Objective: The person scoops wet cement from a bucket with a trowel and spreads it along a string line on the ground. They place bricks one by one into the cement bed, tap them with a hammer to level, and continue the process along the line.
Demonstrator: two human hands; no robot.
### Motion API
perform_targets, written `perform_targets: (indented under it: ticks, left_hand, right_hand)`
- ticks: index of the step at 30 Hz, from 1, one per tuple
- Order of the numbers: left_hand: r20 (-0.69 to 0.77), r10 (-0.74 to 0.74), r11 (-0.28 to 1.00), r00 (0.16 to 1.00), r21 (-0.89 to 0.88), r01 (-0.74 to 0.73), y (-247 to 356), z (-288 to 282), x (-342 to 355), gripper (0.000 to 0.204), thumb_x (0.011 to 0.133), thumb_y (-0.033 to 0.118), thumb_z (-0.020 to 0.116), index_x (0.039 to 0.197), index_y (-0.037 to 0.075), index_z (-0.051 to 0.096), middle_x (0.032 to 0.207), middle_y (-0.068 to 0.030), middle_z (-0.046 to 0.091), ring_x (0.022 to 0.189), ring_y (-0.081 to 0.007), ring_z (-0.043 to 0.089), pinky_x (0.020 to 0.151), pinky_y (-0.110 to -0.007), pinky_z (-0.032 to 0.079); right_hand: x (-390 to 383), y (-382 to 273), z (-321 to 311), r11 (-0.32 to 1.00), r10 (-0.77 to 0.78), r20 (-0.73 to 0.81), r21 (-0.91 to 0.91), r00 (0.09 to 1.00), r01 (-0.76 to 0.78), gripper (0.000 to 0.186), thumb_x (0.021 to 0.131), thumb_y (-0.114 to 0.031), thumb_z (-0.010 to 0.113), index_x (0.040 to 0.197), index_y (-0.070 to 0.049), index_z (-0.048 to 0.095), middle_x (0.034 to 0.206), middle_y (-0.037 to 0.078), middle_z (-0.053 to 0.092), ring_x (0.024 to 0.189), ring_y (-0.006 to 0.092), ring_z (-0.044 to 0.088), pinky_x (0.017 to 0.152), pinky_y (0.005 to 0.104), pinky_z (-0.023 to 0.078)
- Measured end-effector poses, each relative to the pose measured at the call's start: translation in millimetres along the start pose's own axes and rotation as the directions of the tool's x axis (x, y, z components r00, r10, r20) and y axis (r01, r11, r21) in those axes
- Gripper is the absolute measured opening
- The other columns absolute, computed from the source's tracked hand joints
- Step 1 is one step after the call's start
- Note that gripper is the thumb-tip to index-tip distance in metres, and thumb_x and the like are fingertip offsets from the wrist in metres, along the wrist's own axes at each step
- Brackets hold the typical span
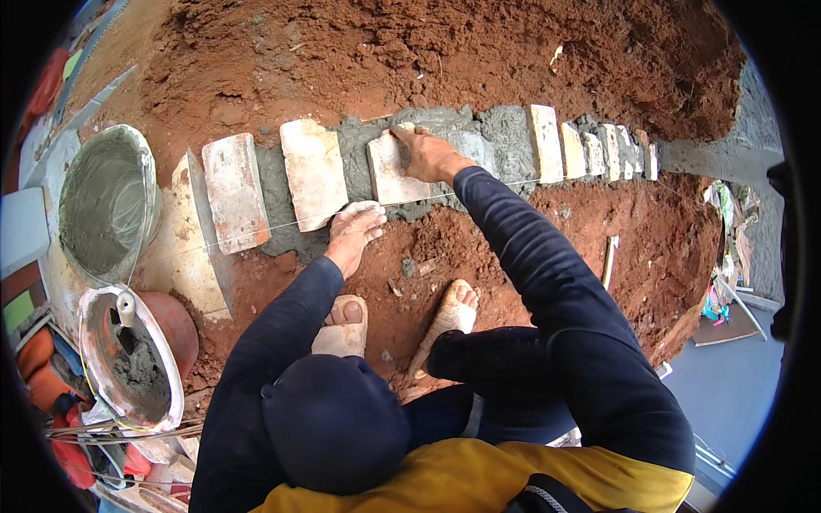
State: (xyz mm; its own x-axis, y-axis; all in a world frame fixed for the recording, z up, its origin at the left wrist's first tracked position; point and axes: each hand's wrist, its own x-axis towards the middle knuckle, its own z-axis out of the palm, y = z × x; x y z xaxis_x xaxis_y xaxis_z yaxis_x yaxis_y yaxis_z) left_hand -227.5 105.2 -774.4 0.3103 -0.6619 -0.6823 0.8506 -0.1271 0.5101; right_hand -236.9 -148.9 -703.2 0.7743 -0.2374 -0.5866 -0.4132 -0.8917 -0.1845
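Observation:
My right hand point(428, 154) grips a pale, weathered block point(385, 175) bedded in wet grey mortar point(505, 137), its fingers over the block's top and right side. Lower left, my left hand point(357, 231) has its fingers extended at the near edge of the row, beside the taut thin string point(180, 255); whether it touches the string I cannot tell. Another pale block point(312, 175) stands just left of the gripped one, with a further block point(235, 192) beyond it. More blocks point(573, 150) run off to the right along the mortar strip.
Red soil point(410, 60) borders the row above and below. At the left stand a bucket coated in grey point(103, 197) and a red bucket point(175, 333) of mortar with a tool handle point(126, 308). My bare feet point(338, 333) are on soil; a grey concrete strip point(710, 158) lies right.

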Motion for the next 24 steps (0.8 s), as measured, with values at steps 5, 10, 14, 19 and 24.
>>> perform_targets:
  ticks: [5,10,14,19,24]
  left_hand:
    - [0.026,-0.026,0.999,0.999,-0.027,0.027,0,-3,-1,0.022,0.104,0.017,0.067,0.125,0.008,0.066,0.12,-0.0072,0.074,0.109,-0.0167,0.071,0.091,-0.032,0.057]
    - [0.023,0.13,0.965,0.991,0.226,-0.132,2,-7,-2,0.036,0.1,0.013,0.071,0.133,0.006,0.06,0.114,-0.0078,0.074,0.096,-0.0147,0.072,0.079,-0.028,0.056]
    - [0.031,0.253,0.851,0.967,0.468,-0.238,4,-5,-1,0.043,0.102,0.016,0.07,0.139,0.003,0.053,0.103,-0.0066,0.072,0.086,-0.0128,0.069,0.07,-0.026,0.054]
    - [-0.08,0.132,0.903,0.988,0.42,-0.087,2,10,4,0.041,0.102,0.031,0.071,0.131,0.005,0.059,0.102,-0.004,0.073,0.08,-0.0083,0.069,0.061,-0.022,0.053]
    - [-0.201,0.103,0.94,0.974,0.339,-0.03,-2,21,3,0.036,0.103,0.036,0.071,0.125,0.008,0.065,0.099,-0.0013,0.074,0.077,-0.0068,0.068,0.059,-0.021,0.052]
  right_hand:
    - [5,-2,-7,1.0,0.001,0.052,0.024,0.999,-0.003,0.095,0.084,-0.024,0.078,0.165,-0.011,0.03,0.141,0.03,0.062,0.143,0.0406,0.051,0.117,0.0434,0.046]
    - [1,-6,-10,0.997,0.063,0.078,-0.049,0.995,-0.059,0.092,0.087,-0.024,0.075,0.166,-0.013,0.029,0.149,0.031,0.055,0.142,0.0389,0.053,0.115,0.043,0.048]
    - [0,-8,-4,0.993,0.085,0.068,-0.084,0.994,-0.08,0.089,0.09,-0.017,0.068,0.169,-0.016,0.024,0.156,0.032,0.048,0.146,0.0374,0.05,0.119,0.0439,0.046]
    - [1,-5,-2,0.998,0.055,0.072,-0.022,0.996,-0.053,0.088,0.092,-0.018,0.067,0.168,-0.015,0.023,0.154,0.038,0.046,0.144,0.0414,0.05,0.12,0.0434,0.044]
    - [-2,-3,-12,0.998,0.05,0.083,0.023,0.995,-0.052,0.094,0.087,-0.02,0.077,0.167,-0.013,0.027,0.155,0.042,0.041,0.144,0.0416,0.051,0.12,0.043,0.044]
